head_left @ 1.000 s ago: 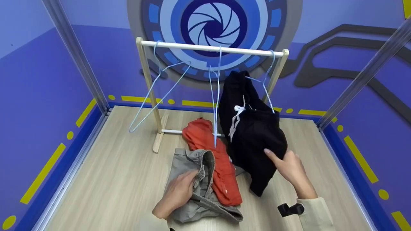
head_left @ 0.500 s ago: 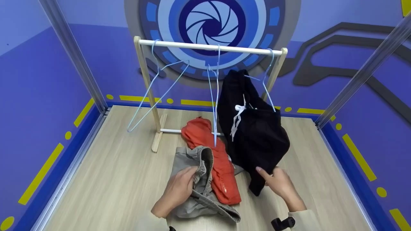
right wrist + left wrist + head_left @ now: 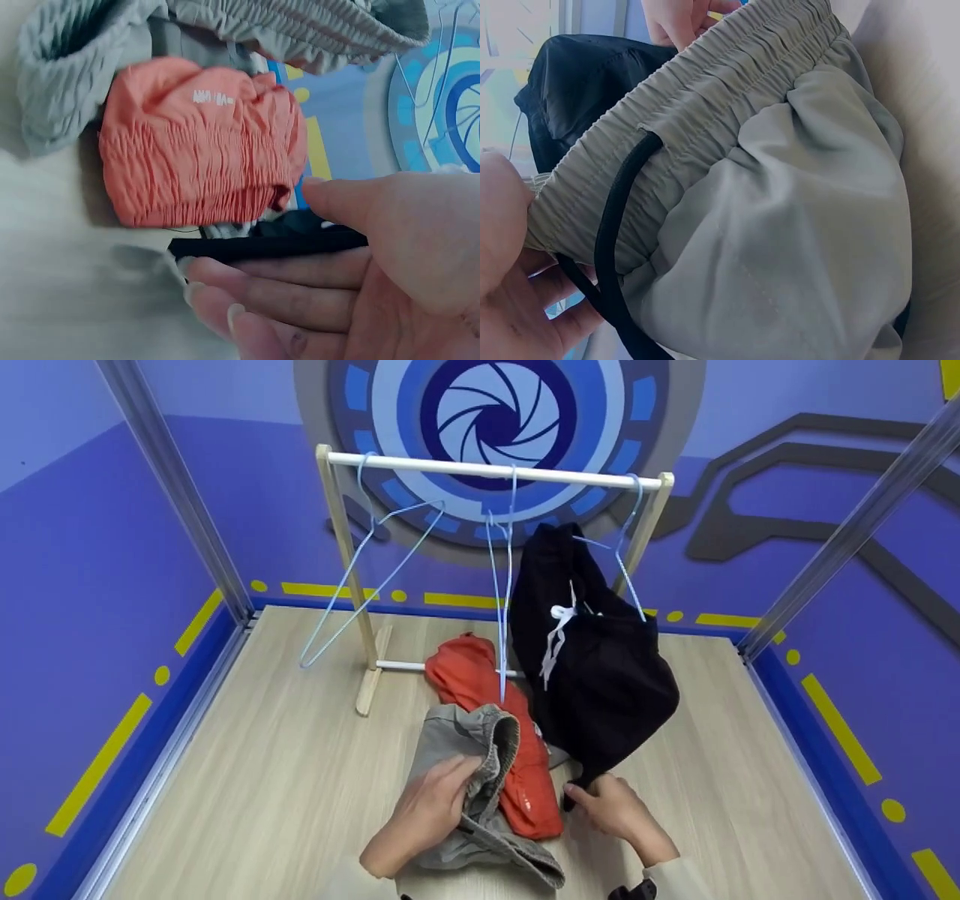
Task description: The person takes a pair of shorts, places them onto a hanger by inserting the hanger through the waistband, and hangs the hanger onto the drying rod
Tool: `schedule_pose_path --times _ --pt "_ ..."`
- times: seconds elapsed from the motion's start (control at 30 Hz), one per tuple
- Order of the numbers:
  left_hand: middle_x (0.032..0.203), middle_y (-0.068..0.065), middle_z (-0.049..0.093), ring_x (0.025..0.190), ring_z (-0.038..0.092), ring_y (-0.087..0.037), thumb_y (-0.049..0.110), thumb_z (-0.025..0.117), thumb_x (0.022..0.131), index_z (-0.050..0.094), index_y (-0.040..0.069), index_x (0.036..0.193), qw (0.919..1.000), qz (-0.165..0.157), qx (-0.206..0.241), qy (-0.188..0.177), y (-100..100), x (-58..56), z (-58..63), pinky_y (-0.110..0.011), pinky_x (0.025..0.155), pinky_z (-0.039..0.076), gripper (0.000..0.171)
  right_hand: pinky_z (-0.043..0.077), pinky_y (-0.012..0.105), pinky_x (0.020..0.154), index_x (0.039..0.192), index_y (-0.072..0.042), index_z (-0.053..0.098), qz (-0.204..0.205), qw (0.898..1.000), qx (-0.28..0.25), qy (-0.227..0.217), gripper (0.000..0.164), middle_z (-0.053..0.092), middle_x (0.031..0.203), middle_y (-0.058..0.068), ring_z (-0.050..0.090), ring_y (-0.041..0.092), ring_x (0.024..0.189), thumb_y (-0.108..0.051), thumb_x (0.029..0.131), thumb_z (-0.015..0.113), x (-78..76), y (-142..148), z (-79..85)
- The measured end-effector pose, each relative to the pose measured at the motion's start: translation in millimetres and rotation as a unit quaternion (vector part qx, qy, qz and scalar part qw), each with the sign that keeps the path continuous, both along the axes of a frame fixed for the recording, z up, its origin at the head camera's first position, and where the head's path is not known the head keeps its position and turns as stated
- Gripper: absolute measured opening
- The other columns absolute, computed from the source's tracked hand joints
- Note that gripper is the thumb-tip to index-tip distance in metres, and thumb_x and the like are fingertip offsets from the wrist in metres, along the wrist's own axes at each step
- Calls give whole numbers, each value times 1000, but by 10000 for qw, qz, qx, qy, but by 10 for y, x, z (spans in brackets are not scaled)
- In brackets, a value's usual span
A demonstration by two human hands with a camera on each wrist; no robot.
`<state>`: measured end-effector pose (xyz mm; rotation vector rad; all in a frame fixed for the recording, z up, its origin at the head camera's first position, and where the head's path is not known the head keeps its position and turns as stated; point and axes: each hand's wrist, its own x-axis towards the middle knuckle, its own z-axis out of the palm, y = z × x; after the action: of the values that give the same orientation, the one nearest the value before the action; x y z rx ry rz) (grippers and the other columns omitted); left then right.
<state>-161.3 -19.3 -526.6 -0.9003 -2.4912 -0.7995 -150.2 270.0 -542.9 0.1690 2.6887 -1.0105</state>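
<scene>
My left hand [image 3: 426, 814] pinches the elastic waistband of the grey drawstring shorts [image 3: 444, 733], thumb on one side and fingers on the other. A black cord [image 3: 609, 225] hangs from that waistband in the left wrist view. Black shorts [image 3: 611, 682] with a white drawstring [image 3: 556, 637] hang on the right-hand wire hanger [image 3: 628, 574]. At their lower tip is my right hand [image 3: 619, 812]; in the right wrist view its fingers [image 3: 292, 296] lie straight along the black cloth, thumb held apart. An orange elastic-waisted garment [image 3: 521, 780] lies between, partly under the grey shorts.
A small wooden clothes rack [image 3: 450, 467] stands behind the clothes. Two bare blue wire hangers hang from it, one at the left [image 3: 341, 585] and one mid-rail [image 3: 502, 607]. Painted walls [image 3: 90, 585] enclose the wooden tabletop [image 3: 247, 750] at the back and sides.
My right hand has slid down and left along the black shorts to their lower tip, which has swung left. The left hand and the grey shorts have shifted slightly right.
</scene>
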Motion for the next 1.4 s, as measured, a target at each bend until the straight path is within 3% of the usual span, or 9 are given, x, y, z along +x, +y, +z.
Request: schedule_pose_path --times 0.13,0.23,0.33,0.47,0.8,0.93,1.07,1.2,1.4 --pt "93 5 60 83 59 -11 5 59 81 60 19 112 9998 -172 -71 94 16 26 12 -26 68 49 34 41 26 44 65 -11 64 523 9981 -304 115 45 60 57 -2 51 9 45 -49 87 53 -12 -67 46" --pt "93 5 59 83 58 -11 6 57 83 60 20 113 9991 -377 -93 144 25 44 7 -25 67 48 33 46 27 46 91 -11 67 976 9919 -728 363 40 67 75 3 58 10 53 -48 87 54 -28 -131 117" --pt "91 5 59 83 58 -11 6 55 83 60 21 112 9979 -599 -132 214 37 61 1 -25 67 47 33 49 28 50 124 -17 53 1401 9808 -1176 670 48 66 103 7 63 14 65 -46 85 57 -34 -208 209" --pt "85 6 58 79 56 -12 6 55 82 61 22 110 9958 -798 -263 367 68 80 11 -26 67 45 33 50 25 56 137 -27 36 1609 9694 -1271 1353 62 56 122 4 63 14 78 -41 83 63 -32 -322 341" --pt "88 8 58 77 55 -9 6 55 83 60 22 109 9917 -1146 -449 375 126 128 49 -25 68 44 31 51 23 64 124 -3 53 1881 9360 -1574 2527 42 54 126 15 62 17 80 -11 84 64 13 -528 746" --pt "87 8 58 76 54 -8 7 54 85 59 23 110 9912 -1226 -390 325 131 147 54 -24 68 43 30 50 23 60 109 -4 57 1704 9419 -1545 2448 29 58 121 14 61 15 75 -3 80 66 -9 -537 782" --pt "92 8 58 80 55 -8 10 52 88 58 24 115 9903 -1326 -369 186 126 152 32 -23 70 44 31 47 21 52 90 -5 53 1426 9525 -1453 2264 23 66 95 6 58 7 63 5 73 65 -26 -527 794" --pt "96 6 60 84 57 -9 7 52 87 56 23 119 9906 -1332 -269 134 115 141 -6 -24 72 46 36 44 21 50 90 -2 51 1332 9553 -1623 2081 24 63 78 3 54 4 61 9 71 60 -23 -525 843" --pt "114 3 59 102 59 -12 4 56 81 51 21 126 9916 -1294 -45 -43 109 125 -39 -29 82 48 48 46 24 57 98 -5 54 1158 9524 -1907 2078 28 61 78 6 56 4 63 9 74 58 -1 -557 1007"
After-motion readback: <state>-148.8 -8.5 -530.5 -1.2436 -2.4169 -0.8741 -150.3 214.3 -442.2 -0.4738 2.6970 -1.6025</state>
